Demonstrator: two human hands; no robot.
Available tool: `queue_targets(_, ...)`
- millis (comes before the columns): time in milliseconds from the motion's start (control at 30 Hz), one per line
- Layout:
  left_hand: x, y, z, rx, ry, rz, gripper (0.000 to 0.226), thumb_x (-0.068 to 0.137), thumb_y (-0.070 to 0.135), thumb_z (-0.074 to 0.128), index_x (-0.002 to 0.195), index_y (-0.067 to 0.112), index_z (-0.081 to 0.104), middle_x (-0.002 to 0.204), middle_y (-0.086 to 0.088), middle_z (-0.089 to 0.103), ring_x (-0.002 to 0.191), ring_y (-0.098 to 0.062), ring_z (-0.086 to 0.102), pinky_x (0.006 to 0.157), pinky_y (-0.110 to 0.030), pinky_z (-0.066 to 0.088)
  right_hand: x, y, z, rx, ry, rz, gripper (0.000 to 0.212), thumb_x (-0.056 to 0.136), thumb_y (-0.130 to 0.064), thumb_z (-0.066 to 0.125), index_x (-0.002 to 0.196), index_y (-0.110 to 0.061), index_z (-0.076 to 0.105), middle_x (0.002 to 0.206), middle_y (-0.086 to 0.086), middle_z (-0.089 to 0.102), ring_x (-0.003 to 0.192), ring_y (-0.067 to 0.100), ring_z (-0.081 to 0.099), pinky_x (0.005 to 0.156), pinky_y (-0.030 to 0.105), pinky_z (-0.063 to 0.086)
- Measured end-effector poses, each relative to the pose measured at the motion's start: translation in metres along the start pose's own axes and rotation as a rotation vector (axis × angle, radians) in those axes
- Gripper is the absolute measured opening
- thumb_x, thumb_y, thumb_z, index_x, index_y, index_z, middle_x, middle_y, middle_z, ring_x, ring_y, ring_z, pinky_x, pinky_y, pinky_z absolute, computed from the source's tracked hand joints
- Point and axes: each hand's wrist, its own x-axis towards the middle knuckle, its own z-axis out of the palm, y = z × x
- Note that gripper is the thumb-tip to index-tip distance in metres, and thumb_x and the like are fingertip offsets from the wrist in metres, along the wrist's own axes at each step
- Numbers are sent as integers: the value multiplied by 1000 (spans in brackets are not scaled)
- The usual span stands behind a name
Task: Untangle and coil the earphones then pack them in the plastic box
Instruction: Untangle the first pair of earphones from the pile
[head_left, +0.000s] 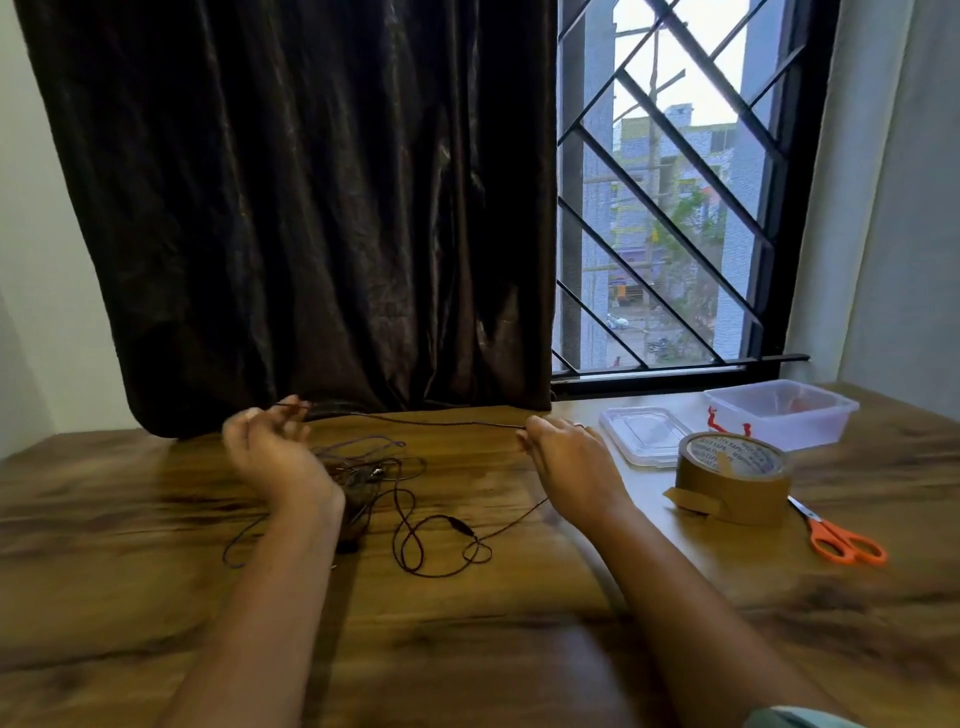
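Observation:
Dark, thin earphones (410, 525) lie in loose tangled loops on the wooden table (467, 649). One stretch of the cord runs taut above the table between both hands. My left hand (270, 457) pinches one end of that stretch near the curtain. My right hand (563, 452) pinches the cord at its other end, and from there the cord trails back down to the tangle. A clear plastic box (779, 413) stands open at the back right, with something red inside it. Its clear lid (644, 434) lies flat beside it.
A roll of brown packing tape (732, 483) stands right of my right hand, and orange-handled scissors (841, 538) lie beyond it. A dark curtain (311, 208) hangs behind the table's far edge, next to a barred window (675, 208).

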Motion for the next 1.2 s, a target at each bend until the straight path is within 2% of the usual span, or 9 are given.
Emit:
queue_targets(133,-26,20,9,-36,-539,-577,39,98,34,34,71,16,57,49,3,50,43,-9,51,47,-18,46,2,-2,-3,59,88,-11,34,98,-39,41,83,-14,60,84,-3,48,76,18,50,63,28,38)
queue_targets(267,-50,13,15,477,-976,-578,36,100,31,34,95,11,64,63,-6,61,52,-15,62,53,-27,55,4,-8,-12,318,172,136,29,98,-39,42,87,-21,61,71,-7,56,63,14,54,53,27,39)
queue_targets(367,-57,-12,14,754,-940,-170,18,95,19,49,108,23,61,73,-3,61,60,-15,60,58,-25,53,7,-25,-10,660,179,137,28,99,-27,45,81,-18,63,67,-5,61,61,11,57,57,24,43)
queue_targets(467,-63,-28,14,771,-1035,73,30,88,15,61,115,28,60,103,0,64,91,-13,63,75,-27,56,7,-41,-5,870,78,91,27,100,-19,44,82,-15,64,68,-4,61,61,5,55,57,18,43)
queue_targets(567,-69,-33,15,696,-1117,-30,29,90,13,57,118,21,60,98,7,69,92,-3,65,75,-17,51,5,-46,-2,1027,7,106,30,101,-22,42,79,-20,61,64,-5,57,53,4,50,49,18,41)
queue_targets(733,-55,-31,11,838,-1010,36,20,96,23,49,97,26,68,54,8,55,45,0,44,45,-15,35,8,-35,-3,1090,73,229,30,102,-24,40,80,-18,61,64,-7,60,46,3,45,45,14,35)
queue_targets(1000,-21,-24,-4,991,-517,167,24,100,22,40,88,17,60,76,-2,63,63,-16,56,60,-36,50,10,-4,-19,1479,248,633,27,102,-22,40,86,-15,60,62,-4,62,48,6,42,45,17,33)
queue_targets(1100,-22,-20,-2,794,-460,-96,26,102,15,36,84,14,55,81,-9,62,63,-16,56,56,-30,54,8,15,-22,1549,258,742,21,99,-7,44,94,-12,64,75,1,67,55,7,48,46,15,40)
queue_targets(1200,-33,-16,8,669,-581,-364,24,102,12,34,89,9,53,80,-7,61,60,-14,55,49,-20,54,3,20,-20,1266,-27,679,33,91,11,43,105,-9,65,96,5,66,69,8,54,52,15,41)
